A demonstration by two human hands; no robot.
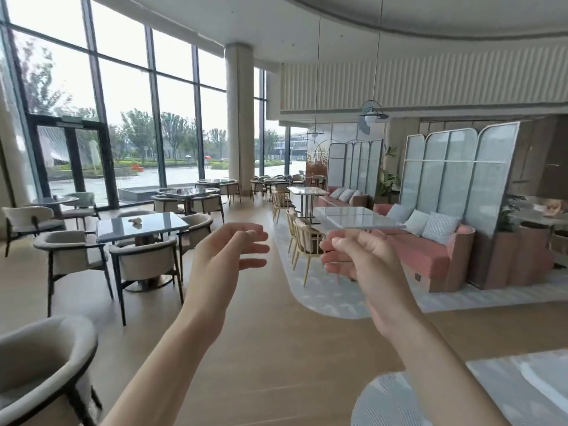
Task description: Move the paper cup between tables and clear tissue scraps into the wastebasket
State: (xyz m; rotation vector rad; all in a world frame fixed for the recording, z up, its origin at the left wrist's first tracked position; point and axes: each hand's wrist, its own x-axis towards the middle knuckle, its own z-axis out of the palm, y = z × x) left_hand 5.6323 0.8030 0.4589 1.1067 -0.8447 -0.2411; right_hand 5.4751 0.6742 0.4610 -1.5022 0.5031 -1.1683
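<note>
From the head view, the person is standing in an open café, both arms reaching forward over bare floor. The left hand (229, 252) is hanging loosely open, fingers relaxed, holding nothing. The right hand (353, 256) is also empty, its fingers loosely curled. No paper cup or wastebasket is showing. Something small and crumpled, possibly tissue scraps (135, 222), is lying on the grey table (159, 224) at far left, ringed by armchairs. Judging from this, the step is approaching that table; walking between the chairs and gathering every scrap in one pinch looks wisest
</note>
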